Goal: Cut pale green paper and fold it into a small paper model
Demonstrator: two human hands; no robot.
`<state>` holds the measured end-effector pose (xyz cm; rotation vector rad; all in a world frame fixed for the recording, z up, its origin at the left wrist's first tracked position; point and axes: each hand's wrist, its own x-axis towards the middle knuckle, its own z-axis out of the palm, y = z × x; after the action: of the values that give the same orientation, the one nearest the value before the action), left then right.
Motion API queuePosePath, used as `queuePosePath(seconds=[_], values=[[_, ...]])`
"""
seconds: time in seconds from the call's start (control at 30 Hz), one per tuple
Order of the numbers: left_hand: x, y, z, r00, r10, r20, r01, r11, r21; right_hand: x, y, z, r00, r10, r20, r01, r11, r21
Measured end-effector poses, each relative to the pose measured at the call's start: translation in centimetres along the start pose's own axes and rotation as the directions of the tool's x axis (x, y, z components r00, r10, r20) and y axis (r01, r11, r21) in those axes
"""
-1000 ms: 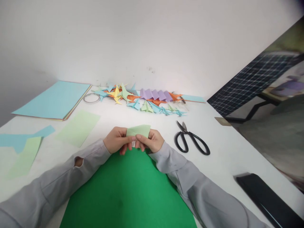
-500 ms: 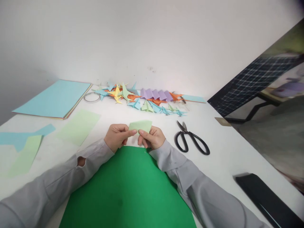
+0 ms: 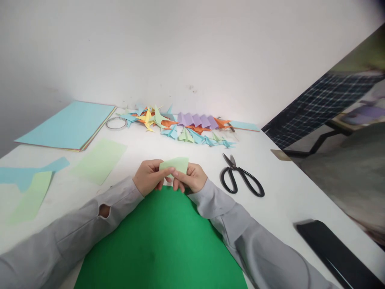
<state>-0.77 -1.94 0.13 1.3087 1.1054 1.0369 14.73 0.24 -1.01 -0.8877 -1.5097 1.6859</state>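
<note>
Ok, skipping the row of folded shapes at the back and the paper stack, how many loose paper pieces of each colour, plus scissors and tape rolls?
Light green pieces: 3, one held by the left hand and right hand
Light blue scrap: 1
Dark green sheet: 1
Scissors: 1
Tape roll: 1
Total: 7

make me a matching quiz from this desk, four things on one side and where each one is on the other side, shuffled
Things:
1. scissors
2. tape ring
3. blue paper stack
4. folded green paper

Places:
a. pinched between the left hand and the right hand
b. far left of the table
c. flat on the table, just right of the right hand
d. between the blue paper stack and the pile of folded figures

Pairs: 1-c, 2-d, 3-b, 4-a
</note>
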Motion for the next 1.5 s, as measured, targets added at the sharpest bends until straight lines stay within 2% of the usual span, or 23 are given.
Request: queuePosePath(seconds=[0.23,0.43,0.63,0.8,0.87,1.03,1.27,1.37,1.5], values=[[0.0,0.2,0.1,0.996,-0.084,0.033,0.086,0.994,-0.073,0.0,-0.1,0.4,0.998,0.055,-0.016,-0.056,0.998,-0.023],[0.0,-0.1,0.0,0.993,-0.091,0.068,0.099,0.987,-0.126,-0.2,-0.4,0.3,0.999,-0.003,-0.045,-0.001,0.996,-0.090],[0.0,-0.1,-0.1,0.993,-0.099,0.060,0.109,0.976,-0.189,-0.7,-0.4,0.4,0.991,-0.032,-0.126,0.018,0.994,-0.107],[0.1,-0.1,-0.2,0.993,-0.113,0.037,0.118,0.966,-0.230,-0.7,-0.3,0.1,0.999,-0.020,-0.049,0.016,0.996,-0.086],[0.2,-0.2,-0.3,0.993,-0.111,0.033,0.116,0.969,-0.218,-0.6,-0.3,0.2,1.000,-0.011,-0.020,0.010,0.996,-0.087],[0.2,-0.4,-0.4,0.997,-0.071,0.007,0.072,0.982,-0.173,-0.6,-0.2,0.2,0.999,-0.016,-0.051,0.011,0.995,-0.103],[-0.3,0.3,-0.3,0.971,-0.118,0.208,0.123,0.992,-0.013,-0.4,-0.3,0.2,0.997,-0.054,-0.053,0.053,0.999,-0.011],[-0.3,0.6,-0.3,0.967,-0.122,0.225,0.123,0.992,0.012,-0.3,-0.1,0.3,1.000,-0.014,-0.002,0.014,0.997,0.070],[-0.3,0.7,-0.2,0.971,-0.120,0.208,0.116,0.993,0.033,-0.3,0.2,0.3,1.000,0.015,-0.019,-0.012,0.987,0.157]])
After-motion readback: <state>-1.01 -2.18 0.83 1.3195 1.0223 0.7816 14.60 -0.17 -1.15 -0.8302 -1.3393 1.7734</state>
